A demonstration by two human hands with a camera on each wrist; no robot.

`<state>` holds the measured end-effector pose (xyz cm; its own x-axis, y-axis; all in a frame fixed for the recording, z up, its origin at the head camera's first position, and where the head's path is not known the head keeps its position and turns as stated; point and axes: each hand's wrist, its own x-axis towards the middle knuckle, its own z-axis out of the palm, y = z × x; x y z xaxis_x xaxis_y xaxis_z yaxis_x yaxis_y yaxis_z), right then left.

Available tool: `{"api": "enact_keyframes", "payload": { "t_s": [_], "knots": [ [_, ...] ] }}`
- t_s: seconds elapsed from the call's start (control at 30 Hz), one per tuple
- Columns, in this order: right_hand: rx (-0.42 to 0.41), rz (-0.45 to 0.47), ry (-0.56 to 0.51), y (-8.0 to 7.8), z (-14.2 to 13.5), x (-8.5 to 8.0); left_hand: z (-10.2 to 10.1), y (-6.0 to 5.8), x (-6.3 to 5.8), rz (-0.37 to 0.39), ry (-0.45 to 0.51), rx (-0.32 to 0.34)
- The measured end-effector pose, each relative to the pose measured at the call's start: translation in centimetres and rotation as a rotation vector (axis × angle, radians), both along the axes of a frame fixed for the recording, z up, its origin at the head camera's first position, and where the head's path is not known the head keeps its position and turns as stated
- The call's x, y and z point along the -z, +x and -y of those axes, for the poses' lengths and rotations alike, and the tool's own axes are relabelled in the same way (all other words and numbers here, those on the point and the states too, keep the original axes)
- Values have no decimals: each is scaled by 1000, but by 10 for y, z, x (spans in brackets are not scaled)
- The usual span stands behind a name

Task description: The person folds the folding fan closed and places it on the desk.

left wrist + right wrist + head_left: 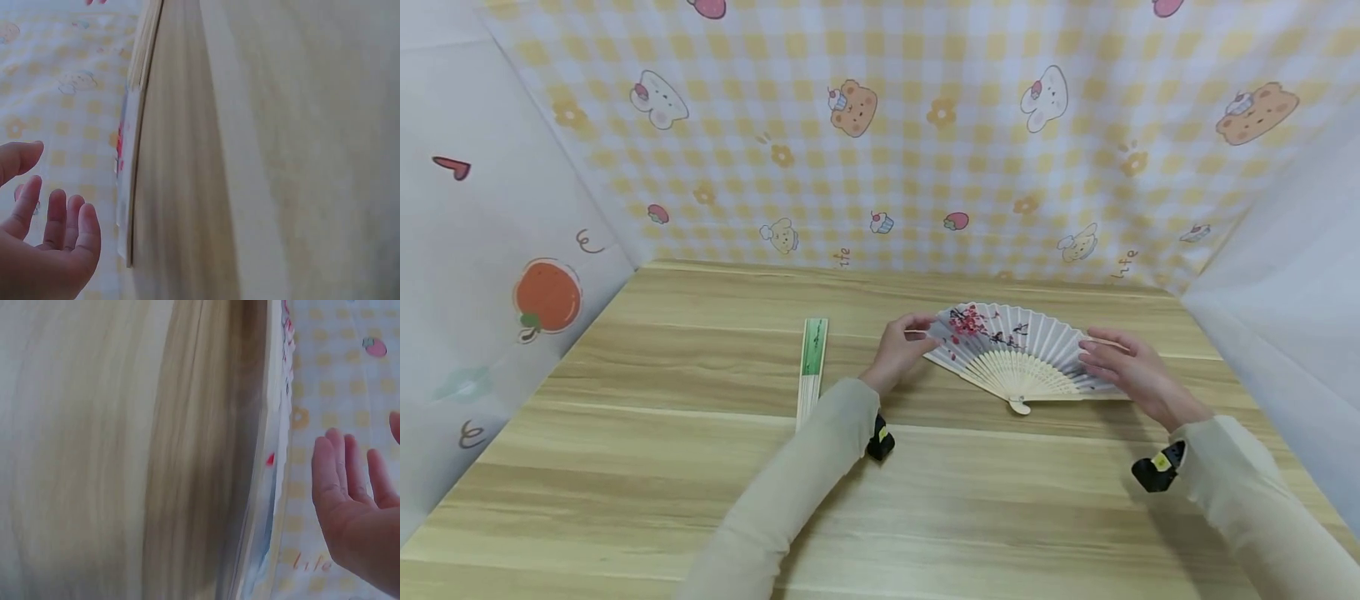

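Observation:
An opened folding fan (1000,329) lies spread on the wooden table, its leaf pale grey with red blossoms and dark branches, its ribs cream. At the fan's left end is my left hand (904,348), fingers loosely bent. My right hand (1138,375) hovers over the right end with its fingers extended. In the left wrist view the fan (132,181) appears edge-on, and a gap separates it from the relaxed fingers (55,219). The right wrist view likewise has the fan's edge (265,456) apart from the right fingers (326,462). Neither hand grips anything.
A folded fan (812,350) with a green leaf and cream ribs lies left of my left hand, its lower end covered by the sleeve. Behind the table (647,467) hangs a yellow checked cloth (910,175). White sheets with prints flank both sides.

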<state>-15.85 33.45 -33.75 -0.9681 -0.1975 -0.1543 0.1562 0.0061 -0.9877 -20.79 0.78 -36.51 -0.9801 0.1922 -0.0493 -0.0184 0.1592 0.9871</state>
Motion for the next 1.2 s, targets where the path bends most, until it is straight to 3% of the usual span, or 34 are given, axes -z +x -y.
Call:
{"api": "enact_keyframes", "payload": {
  "t_s": [0.3, 0.53, 0.63, 0.93, 1.2],
  "knots": [
    [-18, 12, 21, 6, -30, 3, 6, -14, 9, 37, -30, -83],
    [4, 21, 308, 9, -43, 7, 11, -18, 10, 104, -34, -117],
    [11, 27, 370, 11, -47, 8, 12, -19, 10, 110, -55, -119],
    [15, 41, 374, 13, -59, 10, 17, -19, 8, 119, -108, -105],
    [27, 64, 394, 16, -70, 15, 22, -23, 10, 129, -141, -46]
  ]
}}
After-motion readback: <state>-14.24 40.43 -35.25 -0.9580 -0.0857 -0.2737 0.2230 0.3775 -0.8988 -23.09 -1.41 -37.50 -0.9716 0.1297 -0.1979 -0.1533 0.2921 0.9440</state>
